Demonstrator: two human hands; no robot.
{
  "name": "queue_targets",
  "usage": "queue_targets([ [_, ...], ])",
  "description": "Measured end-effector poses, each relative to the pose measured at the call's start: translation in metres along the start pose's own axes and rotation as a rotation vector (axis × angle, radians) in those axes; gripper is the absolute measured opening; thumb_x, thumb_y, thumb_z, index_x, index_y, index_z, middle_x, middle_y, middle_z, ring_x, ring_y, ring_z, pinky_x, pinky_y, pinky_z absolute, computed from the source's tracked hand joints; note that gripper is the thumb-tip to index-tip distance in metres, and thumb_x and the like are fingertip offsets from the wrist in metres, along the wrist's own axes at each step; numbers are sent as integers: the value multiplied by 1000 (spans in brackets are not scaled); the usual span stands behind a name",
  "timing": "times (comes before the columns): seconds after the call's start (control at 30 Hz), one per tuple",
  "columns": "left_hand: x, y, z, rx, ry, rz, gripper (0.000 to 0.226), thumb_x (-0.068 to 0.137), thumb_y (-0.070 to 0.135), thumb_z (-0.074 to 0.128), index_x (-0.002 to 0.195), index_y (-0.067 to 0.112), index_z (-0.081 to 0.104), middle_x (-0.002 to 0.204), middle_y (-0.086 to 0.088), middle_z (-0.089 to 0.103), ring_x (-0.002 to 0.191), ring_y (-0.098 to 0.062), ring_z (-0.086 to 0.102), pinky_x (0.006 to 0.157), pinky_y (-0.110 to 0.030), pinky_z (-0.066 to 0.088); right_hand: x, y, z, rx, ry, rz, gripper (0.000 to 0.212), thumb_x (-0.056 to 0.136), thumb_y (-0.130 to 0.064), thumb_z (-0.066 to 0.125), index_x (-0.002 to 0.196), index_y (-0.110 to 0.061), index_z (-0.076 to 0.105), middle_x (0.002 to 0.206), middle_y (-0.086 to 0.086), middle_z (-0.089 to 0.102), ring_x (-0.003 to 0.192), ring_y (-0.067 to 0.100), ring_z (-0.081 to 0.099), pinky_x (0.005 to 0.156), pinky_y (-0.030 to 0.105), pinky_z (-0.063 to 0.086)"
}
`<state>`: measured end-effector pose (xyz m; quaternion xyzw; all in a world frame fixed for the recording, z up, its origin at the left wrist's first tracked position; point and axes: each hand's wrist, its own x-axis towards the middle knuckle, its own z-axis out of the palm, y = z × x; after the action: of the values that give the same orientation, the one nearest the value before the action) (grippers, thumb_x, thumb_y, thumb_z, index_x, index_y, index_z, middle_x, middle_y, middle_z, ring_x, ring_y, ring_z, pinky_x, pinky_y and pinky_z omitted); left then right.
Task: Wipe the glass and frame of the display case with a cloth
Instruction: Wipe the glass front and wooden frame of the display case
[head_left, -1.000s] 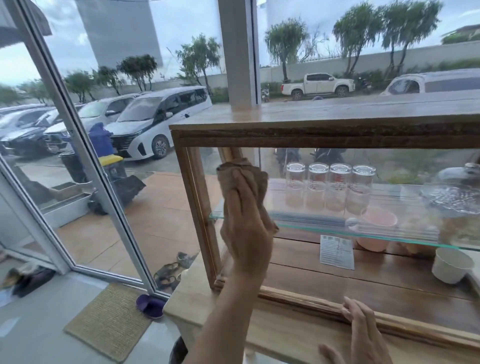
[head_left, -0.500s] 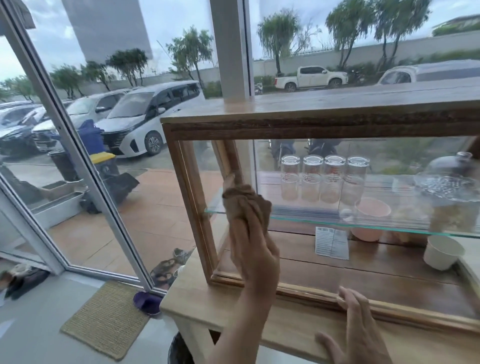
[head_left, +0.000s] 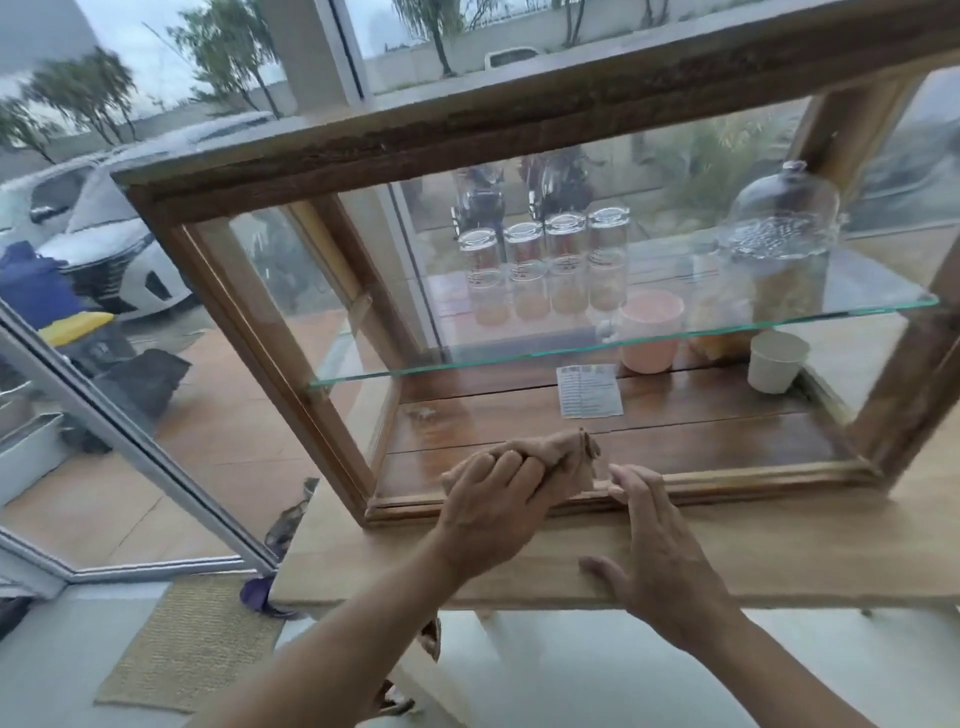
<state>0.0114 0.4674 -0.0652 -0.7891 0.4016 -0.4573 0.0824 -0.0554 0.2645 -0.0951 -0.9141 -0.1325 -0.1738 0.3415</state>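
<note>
Big windows (head_left: 130, 457) show parked cars (head_left: 98, 234) and trees (head_left: 78, 93) outside. A woven mat (head_left: 192, 644) lies on the pale floor (head_left: 47, 654).

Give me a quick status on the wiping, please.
Left hand pressing cloth on display case bottom rail. Right hand open, bracing on counter. Nothing in the way.

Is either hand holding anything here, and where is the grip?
The left hand holds the bunched cloth, fingers closed over its near end. The right hand holds nothing.
</note>
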Motion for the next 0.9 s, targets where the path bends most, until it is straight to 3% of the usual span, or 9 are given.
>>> queue_targets([
  [0.13,-15,-24,-3,-66,-11,145,17,91,6,62,104,12,70,71,-3,55,63,-22,50,57,-35,42,1,0,0,1,8,-9,91,67,-41,76,140,-18,26,137,-7,30,121,14,45,102,34,42],
  [0.27,-13,-13,1,-102,-32,130,13,88,4,61,86,17,62,67,-2,56,58,-22,52,55,-35,46,1,-1,1,1,31,1,92,66,-39,78,140,-16,27,137,-6,31,121,16,46,101,36,43],
  [0.47,-24,-17,-5,-104,-81,-8,13,91,6,62,84,17,64,64,0,55,57,-21,54,56,-35,50,1,-2,1,-7,26,6,94,65,-37,80,140,-16,27,136,-6,31,120,15,48,101,35,43],
  [0.63,-1,17,-4,-172,-139,-89,29,99,12,42,89,16,69,63,0,59,50,-21,57,50,-33,50,1,-2,2,-14,31,7,93,65,-36,78,140,-13,27,136,-4,32,123,17,45,101,38,43],
  [0.73,26,27,1,-174,-55,-80,18,96,12,52,101,15,69,69,-1,63,54,-20,57,52,-33,48,2,-2,-1,-13,28,-10,92,65,-37,75,139,-14,27,136,-5,32,124,15,42,102,36,42],
  [0.9,-21,-7,-12,-120,-89,-99,10,90,8,64,94,17,68,66,0,60,54,-19,57,49,-32,47,0,-1,0,-18,3,22,94,67,-42,75,141,-18,23,137,-6,30,122,14,45,104,30,39],
])
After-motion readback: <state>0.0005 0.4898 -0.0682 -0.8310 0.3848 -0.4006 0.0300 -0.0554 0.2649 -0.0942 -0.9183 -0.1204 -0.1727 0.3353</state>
